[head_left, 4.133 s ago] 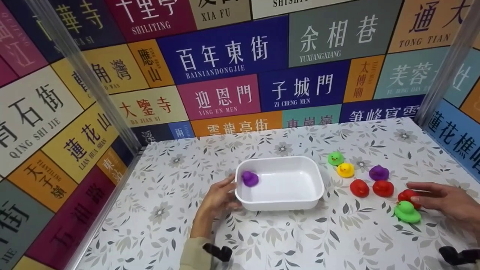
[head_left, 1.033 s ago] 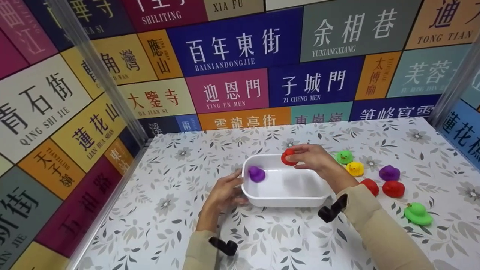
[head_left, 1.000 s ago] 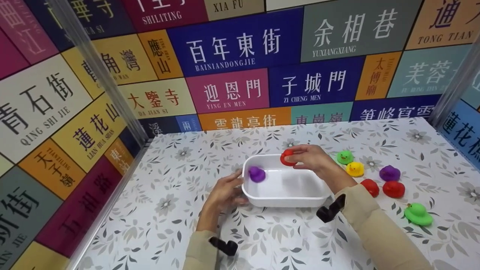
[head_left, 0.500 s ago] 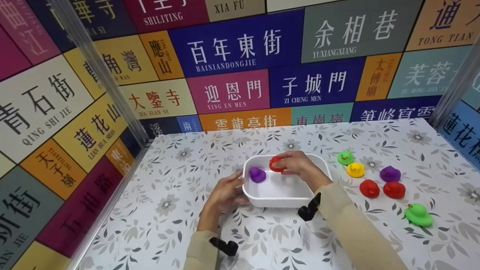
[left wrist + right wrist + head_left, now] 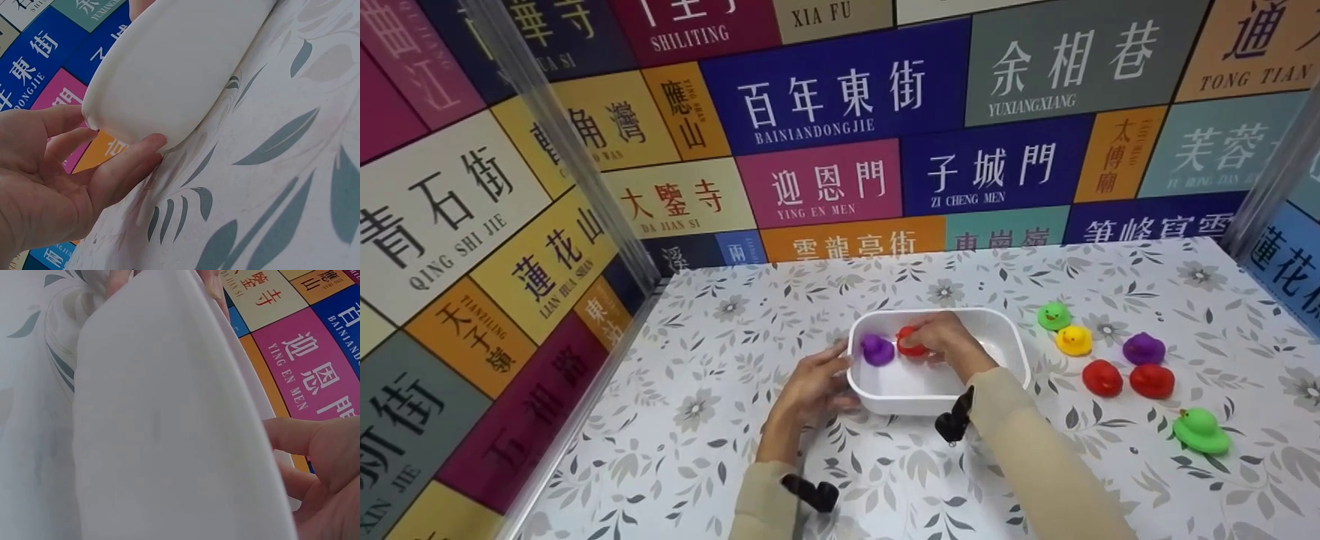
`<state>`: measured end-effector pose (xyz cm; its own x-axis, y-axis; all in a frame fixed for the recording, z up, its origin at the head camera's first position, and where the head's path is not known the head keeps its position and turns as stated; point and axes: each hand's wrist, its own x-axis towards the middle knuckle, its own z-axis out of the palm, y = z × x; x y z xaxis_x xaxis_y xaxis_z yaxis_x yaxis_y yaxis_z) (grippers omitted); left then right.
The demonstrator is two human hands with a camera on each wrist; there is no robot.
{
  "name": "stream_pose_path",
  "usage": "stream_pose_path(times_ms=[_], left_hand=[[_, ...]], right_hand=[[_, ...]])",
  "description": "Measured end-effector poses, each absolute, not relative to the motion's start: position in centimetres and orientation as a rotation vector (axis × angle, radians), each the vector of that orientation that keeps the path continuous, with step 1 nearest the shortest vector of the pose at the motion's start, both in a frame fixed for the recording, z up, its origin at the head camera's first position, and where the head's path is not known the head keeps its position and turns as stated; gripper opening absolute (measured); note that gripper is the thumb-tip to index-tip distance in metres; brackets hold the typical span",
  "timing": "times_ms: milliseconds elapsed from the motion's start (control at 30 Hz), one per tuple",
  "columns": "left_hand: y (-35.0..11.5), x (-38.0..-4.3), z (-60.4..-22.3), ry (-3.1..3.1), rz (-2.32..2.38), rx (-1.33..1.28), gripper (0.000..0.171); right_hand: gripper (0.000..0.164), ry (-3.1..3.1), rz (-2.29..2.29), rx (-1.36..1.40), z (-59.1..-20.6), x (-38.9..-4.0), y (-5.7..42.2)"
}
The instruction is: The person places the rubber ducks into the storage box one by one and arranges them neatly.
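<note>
In the head view a white plastic tub [image 5: 937,405] stands on the table, a purple rubber duck [image 5: 877,350] at its left end. My right hand [image 5: 954,341] reaches down inside and pinches a red rubber duck [image 5: 909,342] just right of the purple one; the fingers partly cover it. My left hand [image 5: 814,384] touches the outside of the tub's left end. The left wrist view has its fairly straight fingers [image 5: 132,163] against the rim and outer wall. From the right wrist, the tub's wall [image 5: 169,410] hides the red duck and the right fingertips.
Right of the tub lie a green duck [image 5: 1054,316], a yellow duck [image 5: 1073,340], another purple duck [image 5: 1144,349], two red ducks [image 5: 1102,378] and a nearer green duck [image 5: 1201,431]. Sign-covered walls [image 5: 825,184] border the flower-patterned table [image 5: 697,465].
My right hand picked up a red duck beside the near green one, carried it left over the tub, then lowered it inside next to the purple duck. The left hand stayed at the tub's end.
</note>
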<state>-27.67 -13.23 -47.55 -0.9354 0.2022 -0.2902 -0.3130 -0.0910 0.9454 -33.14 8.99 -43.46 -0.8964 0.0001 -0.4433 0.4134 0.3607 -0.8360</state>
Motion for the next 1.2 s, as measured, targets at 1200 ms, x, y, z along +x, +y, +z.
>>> stream_pose_path(times_ms=[1200], left_hand=[[-13.2,-27.8,-47.7,1.860,2.071,-0.107,0.057]], right_hand=[[0.057,2.346,-1.547,-0.081,-39.0,-27.3,14.9]])
